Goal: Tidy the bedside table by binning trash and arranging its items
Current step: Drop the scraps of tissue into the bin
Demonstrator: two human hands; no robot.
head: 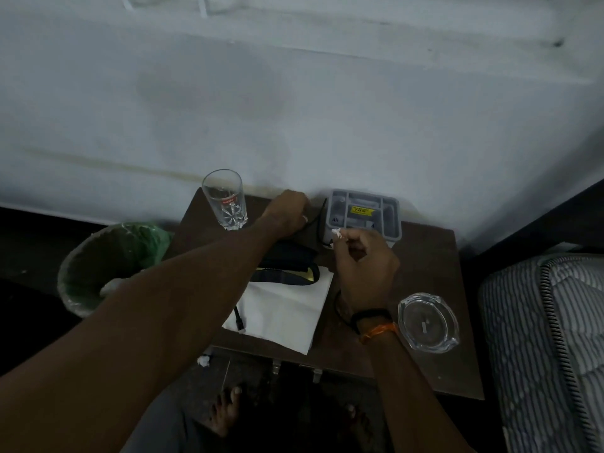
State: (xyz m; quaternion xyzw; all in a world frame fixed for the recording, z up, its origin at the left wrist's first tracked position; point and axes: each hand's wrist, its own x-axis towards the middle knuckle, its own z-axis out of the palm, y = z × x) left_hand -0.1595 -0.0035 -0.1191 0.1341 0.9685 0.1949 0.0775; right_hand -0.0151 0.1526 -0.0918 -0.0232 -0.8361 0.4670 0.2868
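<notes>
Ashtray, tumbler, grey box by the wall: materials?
Ashtray: clear glass, thick and glossy; the tabletop shows through it and its rim catches light. Tumbler: clear glass with a cut star base and a red printed label. Grey box: probably moulded plastic, matte, with ribbed compartments and a yellow sticker.

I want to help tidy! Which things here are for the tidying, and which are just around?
For tidying: drinking glass, grey box, white scrap in the right hand, black cable by the left hand, napkin, ashtray, bin.

Just around: mattress, wall.
</notes>
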